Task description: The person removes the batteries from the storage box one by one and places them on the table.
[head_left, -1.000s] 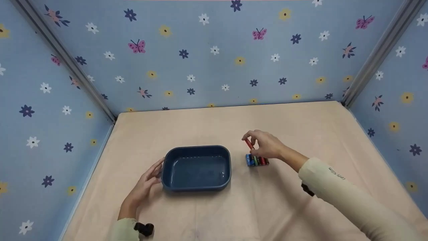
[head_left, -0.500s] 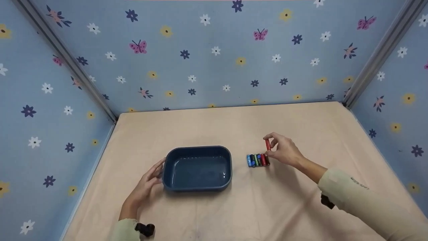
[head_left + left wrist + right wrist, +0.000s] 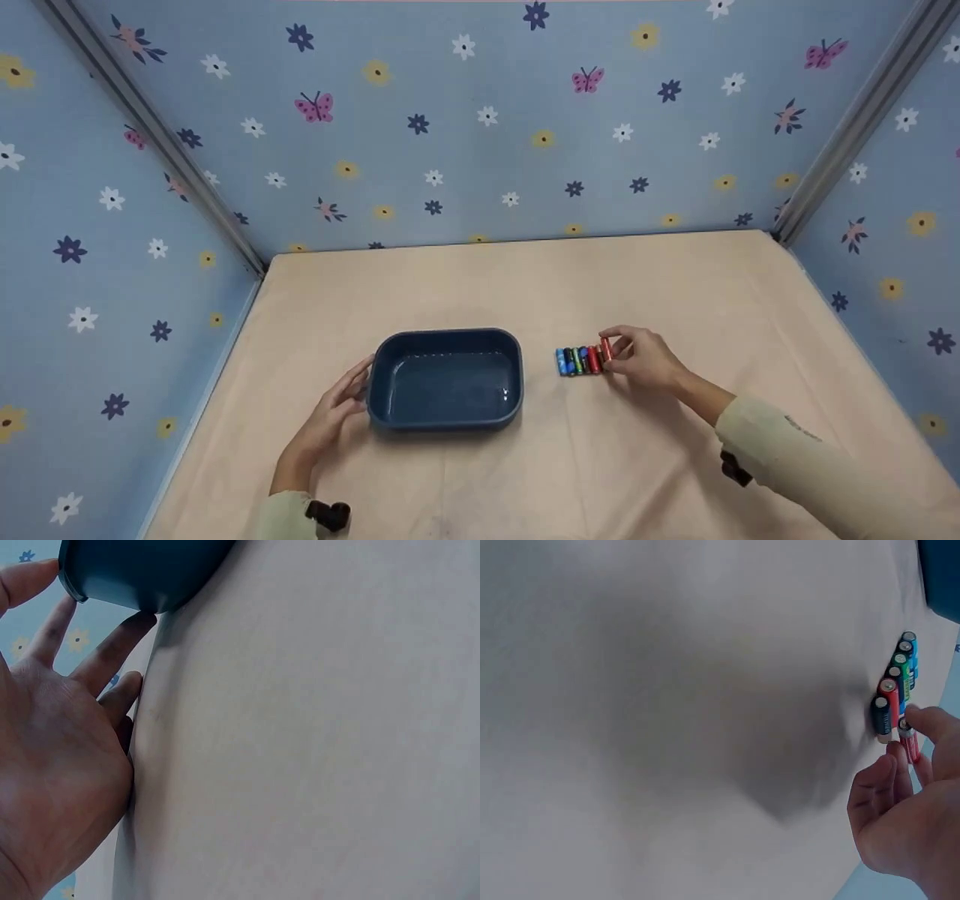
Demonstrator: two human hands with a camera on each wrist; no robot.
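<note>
My right hand (image 3: 645, 361) pinches a red AA-size battery (image 3: 910, 744) between thumb and fingers. That battery is held at the right end of a row of several batteries (image 3: 576, 361) lying side by side on the cloth. In the right wrist view, a dark battery (image 3: 882, 718) is the closest of the row, with another red battery (image 3: 889, 696) beside it. My left hand (image 3: 322, 424) rests its extended fingertips against the left side of a dark blue rectangular dish (image 3: 447, 429). The left wrist view shows fingertips at the dish's rim and lower wall.
A pale peach cloth (image 3: 525, 480) covers the table, with soft creases at the front right. Blue walls (image 3: 480, 150) printed with flowers and butterflies enclose the back and both sides. Grey metal posts (image 3: 150, 135) line the corners.
My right hand has moved right from above the row, then lowered the red battery to the row's right end. The left hand stays at the dish.
</note>
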